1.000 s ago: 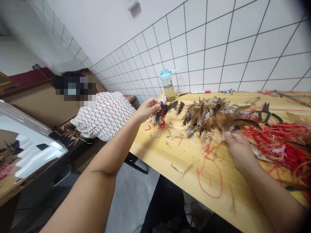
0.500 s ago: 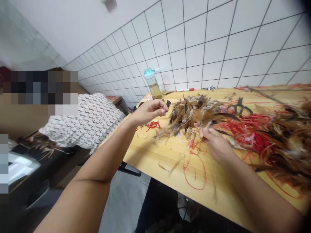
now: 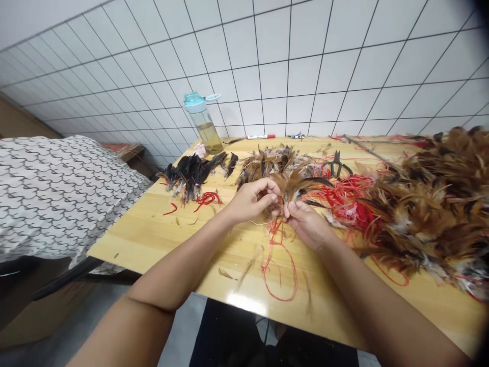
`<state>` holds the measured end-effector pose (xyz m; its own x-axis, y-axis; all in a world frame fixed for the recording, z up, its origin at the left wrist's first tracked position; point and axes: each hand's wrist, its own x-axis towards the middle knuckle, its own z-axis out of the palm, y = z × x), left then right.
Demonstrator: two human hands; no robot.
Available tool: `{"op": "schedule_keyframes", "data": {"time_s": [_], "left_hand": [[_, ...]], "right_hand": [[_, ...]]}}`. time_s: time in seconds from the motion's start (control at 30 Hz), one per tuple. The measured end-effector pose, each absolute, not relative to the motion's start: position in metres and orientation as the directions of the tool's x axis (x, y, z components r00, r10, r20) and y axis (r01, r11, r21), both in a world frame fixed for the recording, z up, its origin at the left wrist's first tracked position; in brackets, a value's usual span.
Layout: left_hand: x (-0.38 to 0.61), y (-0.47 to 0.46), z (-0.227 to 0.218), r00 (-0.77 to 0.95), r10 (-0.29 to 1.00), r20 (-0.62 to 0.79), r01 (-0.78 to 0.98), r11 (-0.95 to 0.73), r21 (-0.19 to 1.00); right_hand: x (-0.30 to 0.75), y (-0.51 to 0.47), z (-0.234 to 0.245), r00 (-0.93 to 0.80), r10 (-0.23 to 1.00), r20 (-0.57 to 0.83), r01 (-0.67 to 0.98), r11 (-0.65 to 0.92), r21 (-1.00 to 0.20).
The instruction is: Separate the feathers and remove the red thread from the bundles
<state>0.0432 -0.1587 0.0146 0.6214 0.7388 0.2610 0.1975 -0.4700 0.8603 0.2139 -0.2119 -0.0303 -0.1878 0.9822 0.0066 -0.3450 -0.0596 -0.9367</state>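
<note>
My right hand [image 3: 307, 224] pinches the base of a small bunch of brown feathers [image 3: 290, 186], whose tips fan upward. Close beside it, my left hand [image 3: 256, 200] has its fingers closed at the quills, where a strand of red string [image 3: 282, 202] shows between the two hands. Part of the strand is hidden by the fingers. Below the hands, a loop of red string [image 3: 296, 278] lies on the wooden table [image 3: 153, 244]. Right behind them is a pile of brown feathers [image 3: 273, 160].
Black feathers [image 3: 191, 173] and a water bottle [image 3: 208, 130] are at the left. Dark-handled cutters [image 3: 336, 165], a tangle of red string [image 3: 344, 199] and a large feather heap [image 3: 428, 204] are at the right. A marker [image 3: 261, 136] lies by the tiled wall. Patterned cloth [image 3: 57, 193] is at far left.
My left hand has come from the left, away from the feathers, to meet my right hand at the quills. The view has turned to the right. My right hand keeps the feathers.
</note>
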Motion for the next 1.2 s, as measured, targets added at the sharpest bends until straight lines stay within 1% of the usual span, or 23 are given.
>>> {"op": "schedule_keyframes", "data": {"time_s": [0.07, 0.13, 0.23, 0.3, 0.37, 0.4, 0.47, 0.53, 0.6, 0.67, 0.73, 0.77, 0.83, 0.9, 1.0, 1.1, 1.13, 1.2], "left_hand": [[0.039, -0.161, 0.011, 0.608, 0.747, 0.270, 0.218, -0.484, 0.848], [0.034, -0.162, 0.010, 0.604, 0.745, 0.282, 0.264, -0.521, 0.812], [0.029, -0.162, 0.010, 0.621, 0.723, 0.304, 0.361, -0.608, 0.707], [0.028, -0.161, 0.010, 0.644, 0.694, 0.322, 0.430, -0.677, 0.597], [0.030, -0.162, 0.008, 0.679, 0.664, 0.313, 0.491, -0.728, 0.478], [0.031, -0.164, 0.008, 0.697, 0.655, 0.291, 0.520, -0.742, 0.423], [0.035, -0.170, 0.007, 0.716, 0.655, 0.240, 0.571, -0.748, 0.338], [0.040, -0.178, 0.007, 0.716, 0.657, 0.235, 0.595, -0.751, 0.285], [0.044, -0.186, 0.006, 0.712, 0.636, 0.298, 0.582, -0.772, 0.255], [0.048, -0.193, 0.005, 0.712, 0.588, 0.384, 0.555, -0.806, 0.206], [0.050, -0.196, 0.003, 0.715, 0.538, 0.447, 0.550, -0.827, 0.117], [0.051, -0.197, 0.002, 0.721, 0.510, 0.469, 0.549, -0.834, 0.062], [0.051, -0.197, 0.002, 0.744, 0.432, 0.509, 0.527, -0.848, -0.050], [0.050, -0.194, 0.004, 0.775, 0.340, 0.533, 0.478, -0.867, -0.142], [0.046, -0.188, 0.009, 0.814, 0.245, 0.527, 0.413, -0.882, -0.227], [0.040, -0.179, 0.013, 0.829, 0.237, 0.507, 0.388, -0.896, -0.215], [0.037, -0.175, 0.013, 0.829, 0.246, 0.501, 0.381, -0.906, -0.185], [0.033, -0.167, 0.013, 0.827, 0.279, 0.487, 0.362, -0.928, -0.083]], "right_hand": [[0.214, -0.211, -0.031, -0.178, 0.984, -0.017, -0.351, -0.080, -0.933], [0.214, -0.210, -0.032, -0.134, 0.990, -0.036, -0.322, -0.078, -0.944], [0.214, -0.210, -0.034, -0.045, 0.997, -0.063, -0.217, -0.071, -0.974], [0.215, -0.209, -0.037, 0.029, 0.998, -0.053, -0.097, -0.050, -0.994], [0.218, -0.207, -0.040, 0.112, 0.994, 0.013, 0.078, 0.005, -0.997], [0.219, -0.206, -0.041, 0.146, 0.987, 0.066, 0.191, 0.037, -0.981], [0.222, -0.206, -0.041, 0.174, 0.967, 0.185, 0.443, 0.091, -0.892], [0.223, -0.208, -0.039, 0.143, 0.952, 0.272, 0.669, 0.110, -0.735], [0.222, -0.211, -0.034, 0.091, 0.949, 0.301, 0.833, 0.094, -0.546], [0.221, -0.215, -0.028, 0.044, 0.954, 0.296, 0.935, 0.065, -0.348], [0.219, -0.218, -0.023, -0.008, 0.957, 0.290, 0.984, 0.059, -0.170], [0.218, -0.219, -0.021, -0.045, 0.956, 0.291, 0.992, 0.077, -0.099], [0.216, -0.220, -0.017, -0.127, 0.948, 0.293, 0.991, 0.133, 0.000], [0.214, -0.221, -0.015, -0.194, 0.939, 0.282, 0.981, 0.187, 0.052], [0.211, -0.222, -0.014, -0.217, 0.938, 0.270, 0.976, 0.205, 0.071], [0.208, -0.223, -0.015, -0.282, 0.931, 0.231, 0.959, 0.269, 0.085], [0.208, -0.223, -0.015, -0.324, 0.922, 0.213, 0.946, 0.311, 0.091], [0.207, -0.225, -0.015, -0.411, 0.892, 0.187, 0.912, 0.400, 0.091]]}}
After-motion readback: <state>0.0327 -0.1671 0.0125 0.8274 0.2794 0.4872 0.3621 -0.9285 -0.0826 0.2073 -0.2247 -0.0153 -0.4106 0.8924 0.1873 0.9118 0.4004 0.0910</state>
